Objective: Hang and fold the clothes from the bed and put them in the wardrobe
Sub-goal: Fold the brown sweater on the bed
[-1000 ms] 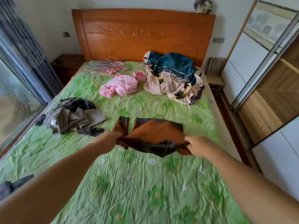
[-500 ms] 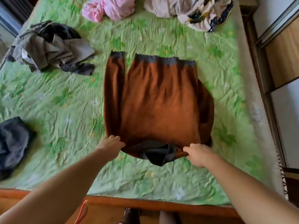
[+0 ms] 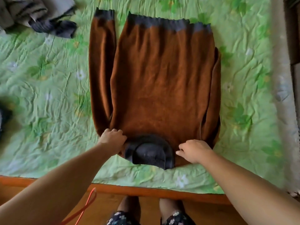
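A rust-brown velvety sweater (image 3: pixel 162 82) with a dark grey ribbed collar (image 3: pixel 151 153), cuffs and hem lies spread flat on the bed, on the crumpled green floral bedsheet (image 3: pixel 48 78). The collar is at the near edge, close to the person, and the hem is at the far end. The sleeve on the left (image 3: pixel 100 70) lies straight beside the body of the sweater, while the one on the right is tucked along the right edge.

The left hand (image 3: pixel 112 139) is on the shoulder just left of the collar, its fingers curled down into the cloth and gripping it. The right hand (image 3: pixel 194 151) rests on the shoulder just right of the collar with its fingers bent and close together. I can't tell whether they pinch the cloth or only touch it.

At the far left a heap of grey and dark clothes (image 3: pixel 37 13) lies apart from the sweater. The orange-brown wooden bed rail (image 3: pixel 162 192) runs along the near side, and a thin orange hanger (image 3: pixel 86 207) shows partly below it on the left
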`<action>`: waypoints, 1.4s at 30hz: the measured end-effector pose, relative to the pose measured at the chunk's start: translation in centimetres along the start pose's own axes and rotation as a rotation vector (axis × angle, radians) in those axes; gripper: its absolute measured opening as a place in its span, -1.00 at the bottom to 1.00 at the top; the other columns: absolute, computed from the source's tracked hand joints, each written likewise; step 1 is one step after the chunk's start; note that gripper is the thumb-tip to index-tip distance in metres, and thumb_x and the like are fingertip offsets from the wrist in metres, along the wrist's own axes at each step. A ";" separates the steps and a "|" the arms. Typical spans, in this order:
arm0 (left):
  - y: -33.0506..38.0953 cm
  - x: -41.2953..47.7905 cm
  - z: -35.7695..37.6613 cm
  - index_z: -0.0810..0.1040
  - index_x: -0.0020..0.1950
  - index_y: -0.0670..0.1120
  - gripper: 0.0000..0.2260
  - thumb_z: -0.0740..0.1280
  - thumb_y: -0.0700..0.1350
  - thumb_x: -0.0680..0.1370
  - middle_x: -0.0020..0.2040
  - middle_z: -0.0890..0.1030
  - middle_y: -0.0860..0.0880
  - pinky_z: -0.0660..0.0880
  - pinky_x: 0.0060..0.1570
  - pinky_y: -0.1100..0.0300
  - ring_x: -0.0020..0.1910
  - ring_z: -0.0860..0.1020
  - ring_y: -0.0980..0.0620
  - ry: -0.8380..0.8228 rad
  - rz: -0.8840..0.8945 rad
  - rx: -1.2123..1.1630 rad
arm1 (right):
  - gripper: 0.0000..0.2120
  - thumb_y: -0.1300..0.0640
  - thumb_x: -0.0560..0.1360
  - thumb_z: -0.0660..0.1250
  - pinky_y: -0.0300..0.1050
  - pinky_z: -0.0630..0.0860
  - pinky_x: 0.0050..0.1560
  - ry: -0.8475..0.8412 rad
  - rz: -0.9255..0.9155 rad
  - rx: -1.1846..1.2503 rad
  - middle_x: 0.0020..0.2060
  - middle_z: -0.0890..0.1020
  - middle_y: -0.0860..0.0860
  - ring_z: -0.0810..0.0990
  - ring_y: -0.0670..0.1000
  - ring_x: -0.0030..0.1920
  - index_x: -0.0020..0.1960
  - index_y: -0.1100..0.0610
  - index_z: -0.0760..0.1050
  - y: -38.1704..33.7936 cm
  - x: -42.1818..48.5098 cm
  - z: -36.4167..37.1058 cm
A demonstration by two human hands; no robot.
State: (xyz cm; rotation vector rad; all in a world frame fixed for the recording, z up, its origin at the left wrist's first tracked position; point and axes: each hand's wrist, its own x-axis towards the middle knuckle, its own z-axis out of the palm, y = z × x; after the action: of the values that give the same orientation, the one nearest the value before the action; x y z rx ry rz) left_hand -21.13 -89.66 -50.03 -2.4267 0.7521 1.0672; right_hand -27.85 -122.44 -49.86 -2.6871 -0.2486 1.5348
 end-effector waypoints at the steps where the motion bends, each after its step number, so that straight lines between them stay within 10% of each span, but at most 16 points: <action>1: 0.3 0.4 -0.5 0.51 0.22 0.15 -0.76 0.23 -0.02 0.57 0.15 0.51 0.03 0.42 0.01 0.04 0.16 0.54 -0.05 0.046 0.027 -0.039 | -0.65 -0.24 0.64 0.09 0.07 0.48 0.13 0.065 -0.014 0.038 0.16 0.57 0.03 0.55 0.15 0.22 0.18 -0.06 0.49 -0.3 0.4 -0.5; 14: -2.0 11.8 -13.9 0.36 0.40 0.11 -0.65 0.20 -0.05 0.61 0.39 0.30 -0.05 0.49 0.17 -0.07 0.41 0.29 -0.12 0.322 -0.083 -0.391 | -0.50 -0.10 0.63 0.21 0.25 0.23 0.48 0.554 0.105 -0.012 0.54 0.15 0.12 0.11 0.20 0.55 0.53 -0.09 0.20 5.5 9.1 -14.0; 19: -4.8 18.9 -17.7 -0.01 0.60 0.24 -0.41 0.19 0.08 0.64 0.63 -0.18 -0.09 0.09 0.50 -0.21 0.60 -0.19 -0.19 0.305 -0.127 -0.341 | -0.26 -0.23 0.61 0.17 0.40 -0.06 0.52 0.445 0.229 -0.009 0.63 -0.15 0.10 -0.19 0.28 0.60 0.63 -0.15 -0.17 9.8 14.2 -18.4; 22: -6.0 21.7 -18.7 0.02 0.58 0.29 -0.42 0.20 0.20 0.61 0.62 0.00 -0.07 0.17 0.45 -0.23 0.59 0.01 -0.23 0.200 -0.139 -0.338 | -0.33 -0.28 0.58 0.18 0.33 0.16 0.45 0.374 0.205 0.022 0.60 0.07 0.05 0.07 0.28 0.56 0.60 -0.23 -0.02 10.5 15.9 -19.5; 26: -8.2 24.1 -21.8 0.36 0.37 0.13 -0.64 0.20 0.17 0.59 0.32 0.45 -0.04 0.39 0.22 -0.10 0.31 0.41 -0.19 0.405 -0.196 -0.297 | -0.72 0.02 0.56 0.28 0.14 0.54 0.04 0.928 0.242 0.275 0.09 0.53 0.12 0.53 0.27 0.11 0.25 0.03 0.51 13.2 17.4 -23.6; 32: -13.7 27.9 -24.6 0.34 0.42 0.12 -0.63 0.22 -0.02 0.61 0.56 0.04 -0.21 0.22 0.41 -0.26 0.56 -0.02 -0.27 0.515 -0.368 -0.572 | -0.58 0.17 0.59 0.28 0.09 0.43 0.27 0.850 0.575 0.769 0.29 0.53 0.30 0.51 0.32 0.29 0.42 0.24 0.35 20.0 22.0 -30.3; 42: -18.5 29.4 -25.2 0.52 0.28 -0.03 -0.59 0.28 -0.33 0.47 0.21 0.43 -0.13 0.49 -0.02 -0.09 0.20 0.46 -0.22 0.618 -0.495 -0.729 | -0.81 0.04 0.45 0.30 0.01 0.39 -0.10 1.018 0.479 0.928 -0.13 0.61 0.16 0.58 0.27 -0.06 -0.12 0.17 0.44 22.9 23.4 -31.6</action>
State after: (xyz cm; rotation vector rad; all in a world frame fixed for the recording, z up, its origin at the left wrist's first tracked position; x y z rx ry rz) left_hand 20.76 -98.01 -54.00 -3.3627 -0.1678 0.4093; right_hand 13.69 -139.85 -56.26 -2.3373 0.9184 0.0108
